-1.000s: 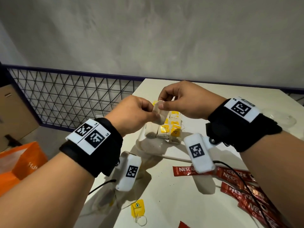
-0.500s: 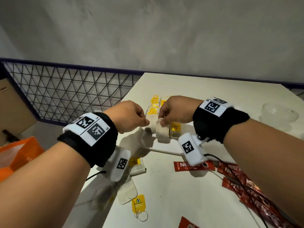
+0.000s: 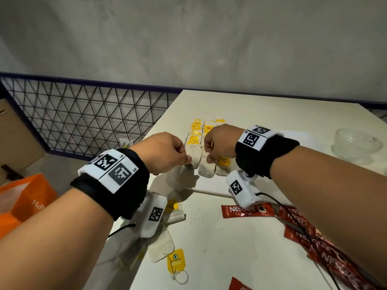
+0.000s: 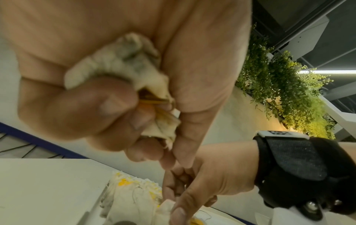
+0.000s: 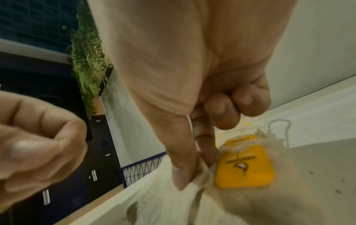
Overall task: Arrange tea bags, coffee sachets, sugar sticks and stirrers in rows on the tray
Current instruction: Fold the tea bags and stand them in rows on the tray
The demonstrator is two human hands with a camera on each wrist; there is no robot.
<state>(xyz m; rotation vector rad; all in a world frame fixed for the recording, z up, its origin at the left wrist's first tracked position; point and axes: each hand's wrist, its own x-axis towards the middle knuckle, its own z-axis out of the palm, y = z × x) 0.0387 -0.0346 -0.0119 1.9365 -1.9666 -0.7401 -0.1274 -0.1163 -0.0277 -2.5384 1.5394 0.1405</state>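
Observation:
Several tea bags with yellow tags [image 3: 195, 135] lie in rows on a clear tray [image 3: 178, 181] on the white table. My right hand [image 3: 209, 159] pinches one tea bag [image 3: 206, 169] between thumb and forefinger at the near end of a row; in the right wrist view the hand [image 5: 194, 166] grips the bag [image 5: 173, 202] beside a yellow tag [image 5: 244, 167]. My left hand [image 3: 187, 159] hovers just left of it, fist curled. The left wrist view shows this hand [image 4: 146, 115] holding a crumpled bunch of tea bags [image 4: 119, 60] in its palm.
A white stirrer [image 3: 209, 191] lies just in front of the tray. Red coffee sachets [image 3: 247, 210] spread to the right under my forearm. Loose tea bags [image 3: 161, 245] sit near the table's left edge. A glass bowl [image 3: 356, 143] stands far right. An orange bag [image 3: 27, 199] is on the floor.
Both hands have come down from above the tray to its surface. The right hand carried one tea bag down to the near end of a row.

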